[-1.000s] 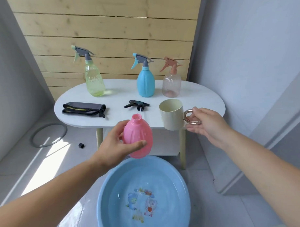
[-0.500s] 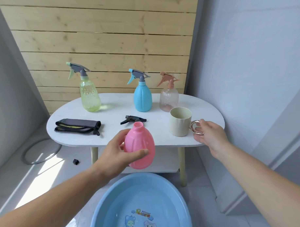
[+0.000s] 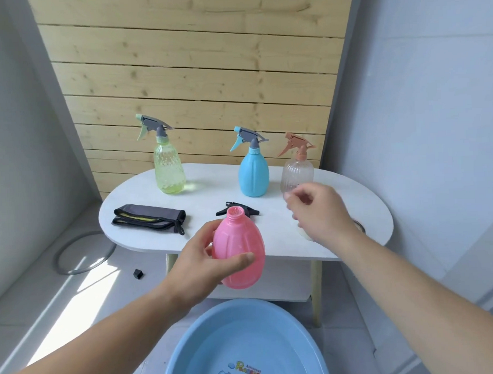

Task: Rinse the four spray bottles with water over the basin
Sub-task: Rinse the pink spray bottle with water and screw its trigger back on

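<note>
In front of the white table's [image 3: 212, 193] near edge, above the blue basin's [image 3: 244, 326] far rim, the left hand [image 3: 197, 261] grips the pink spray bottle [image 3: 239, 248], upright, uncapped and ribbed. The blurred right hand [image 3: 321, 212], fingers loosely curled and holding nothing, hides most of the cup [image 3: 305, 233].

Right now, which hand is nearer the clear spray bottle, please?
The right hand, just in front of the clear bottle; the left hand grips the pink bottle, farther left.
</note>
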{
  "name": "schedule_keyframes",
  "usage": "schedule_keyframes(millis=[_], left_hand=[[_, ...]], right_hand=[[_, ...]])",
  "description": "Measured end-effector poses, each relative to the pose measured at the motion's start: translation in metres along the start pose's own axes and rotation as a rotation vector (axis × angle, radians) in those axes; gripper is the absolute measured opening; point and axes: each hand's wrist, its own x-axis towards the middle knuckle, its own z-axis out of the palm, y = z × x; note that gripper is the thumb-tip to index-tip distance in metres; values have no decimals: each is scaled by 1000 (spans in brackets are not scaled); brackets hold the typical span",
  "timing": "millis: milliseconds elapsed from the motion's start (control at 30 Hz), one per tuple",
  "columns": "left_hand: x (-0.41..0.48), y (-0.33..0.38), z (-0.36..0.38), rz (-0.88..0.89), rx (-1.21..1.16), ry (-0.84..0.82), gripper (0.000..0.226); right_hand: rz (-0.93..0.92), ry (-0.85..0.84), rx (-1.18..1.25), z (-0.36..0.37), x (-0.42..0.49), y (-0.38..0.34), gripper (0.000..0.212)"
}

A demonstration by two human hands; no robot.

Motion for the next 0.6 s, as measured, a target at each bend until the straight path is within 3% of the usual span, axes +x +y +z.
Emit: schedule_keyframes(millis=[67,133,233,367,533,600], left_hand=[[-3,1,-4,-4,-7,9,62],[-4,3,-12,-7,-5,15,65],[-2,4,-30,-12,-2,23,66],[4,1,-48,-17,0,54,59],[9,-6,-49,-33,-14,46,61],[9,-8,-46,-35,2,35,64]], right_hand=[[207,-237,54,29,13,-7,20],[355,-314,35,57,31,-5,26],[508,-302,36,91,56,1,36],[579,-242,-11,121,78,0,40],[624,-257,-57,145,89,-3,34],[640,-246,-63,151,91,-5,22]])
